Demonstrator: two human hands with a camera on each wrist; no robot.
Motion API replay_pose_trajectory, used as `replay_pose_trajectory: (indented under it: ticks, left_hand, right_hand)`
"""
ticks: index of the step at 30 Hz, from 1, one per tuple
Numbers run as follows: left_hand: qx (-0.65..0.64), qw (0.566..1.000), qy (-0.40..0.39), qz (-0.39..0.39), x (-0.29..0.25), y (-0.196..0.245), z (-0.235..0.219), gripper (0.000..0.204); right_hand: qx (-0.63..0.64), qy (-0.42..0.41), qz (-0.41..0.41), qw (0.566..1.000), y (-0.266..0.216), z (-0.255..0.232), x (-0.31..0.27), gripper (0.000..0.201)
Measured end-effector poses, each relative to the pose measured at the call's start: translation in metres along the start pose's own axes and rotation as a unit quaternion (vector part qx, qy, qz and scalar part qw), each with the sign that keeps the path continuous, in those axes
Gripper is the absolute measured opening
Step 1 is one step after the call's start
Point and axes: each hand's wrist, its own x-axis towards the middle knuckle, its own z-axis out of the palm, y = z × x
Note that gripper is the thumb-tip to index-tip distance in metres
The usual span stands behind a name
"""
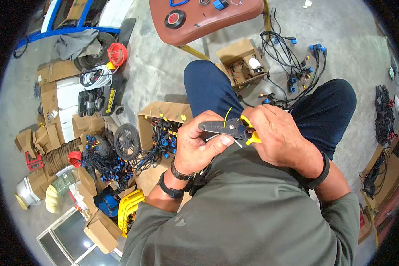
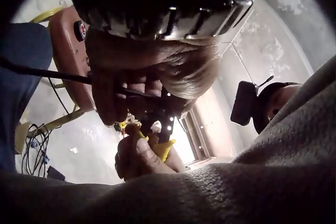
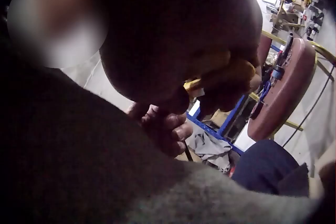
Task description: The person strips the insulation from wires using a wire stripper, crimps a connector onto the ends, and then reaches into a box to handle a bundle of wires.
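Note:
Before the person's torso, the right hand point(image 1: 277, 135) grips the yellow handles point(image 1: 254, 138) of a wire stripper. Its dark flat head point(image 1: 224, 127) points left, over the fingers of the left hand point(image 1: 199, 144). A thin yellow wire point(image 1: 227, 116) stands up beside the tool's head, and a short white wire point(image 1: 238, 143) shows below it. In the left wrist view a black cable point(image 2: 47, 73) runs into the left hand, whose fingers and thumb hold it near the tool. The right wrist view is dark, with the right hand point(image 3: 178, 35) covering most of the tool.
An open cardboard box point(image 1: 244, 66) stands on the floor beyond the knees, near black cables with blue connectors point(image 1: 292, 66). A brown stool point(image 1: 204, 22) carries a roll of black tape point(image 1: 175, 19). Left of the person sits another box point(image 1: 157, 108) full of cables.

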Motion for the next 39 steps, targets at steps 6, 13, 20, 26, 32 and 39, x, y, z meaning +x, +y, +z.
replay_pose_trajectory:
  ticks: [6,13,20,26,32,39]
  left_hand:
    - [0.024,1.000,-0.008,0.001,-0.006,-0.003,-0.004,0.025]
    - [0.047,0.996,-0.003,0.081,0.001,-0.010,-0.002,0.021]
    - [0.052,0.996,-0.007,0.078,0.000,-0.011,-0.003,0.020]
    - [0.052,0.997,-0.032,0.044,-0.005,-0.013,-0.010,0.021]
    - [0.050,0.998,-0.036,0.030,-0.006,-0.013,-0.009,0.022]
    - [0.049,0.997,-0.040,0.039,-0.005,-0.015,-0.009,0.022]
  right_hand:
    - [0.053,-0.031,0.014,0.998,-0.002,0.000,-0.002,0.036]
    - [0.096,-0.078,0.048,0.991,-0.004,-0.006,-0.001,0.038]
    - [0.151,-0.105,0.061,0.981,0.000,-0.004,-0.003,0.034]
    - [0.186,-0.142,0.067,0.970,0.001,-0.008,-0.002,0.032]
    - [0.224,-0.166,0.089,0.956,0.002,-0.011,-0.002,0.031]
    - [0.255,-0.202,0.121,0.938,0.004,-0.014,-0.002,0.031]
